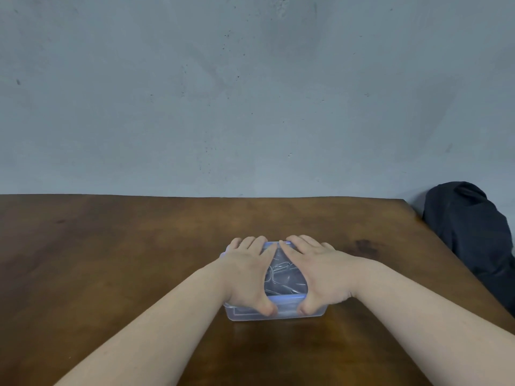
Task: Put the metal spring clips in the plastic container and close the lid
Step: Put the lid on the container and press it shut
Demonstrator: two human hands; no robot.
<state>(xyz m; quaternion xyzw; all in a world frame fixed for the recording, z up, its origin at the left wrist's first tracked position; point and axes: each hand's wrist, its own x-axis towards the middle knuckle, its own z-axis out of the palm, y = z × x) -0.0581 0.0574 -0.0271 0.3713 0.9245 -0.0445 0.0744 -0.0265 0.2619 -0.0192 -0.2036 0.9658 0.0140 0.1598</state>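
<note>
Container (274, 310): clear plastic box with blue-rimmed lid (284, 297), standing on the desk (139, 260) near its front middle, under both hands.

Clips (281, 270): metal wire pieces, seen through the lid in the gap between the two hands; all those visible lie inside the container. Their count cannot be told.

Left hand (246, 270): palm down flat on the left half of the lid, fingers (249, 242) spread and reaching over the far edge, thumb pressed on the near rim. It grips nothing; it presses.

Right hand (320, 270): palm down flat on the right half of the lid, fingers (299, 242) spread to the far edge, thumb on the near rim just beside the left thumb. Likewise it presses and grips nothing. The two index fingers nearly meet at the far edge.

Lid: lies on the container; whether it is fully snapped down cannot be told.

Dark cloth (471, 235): bundle well to the right of the right fingers, off the desk's right edge, against the grey wall (250, 93).
</note>
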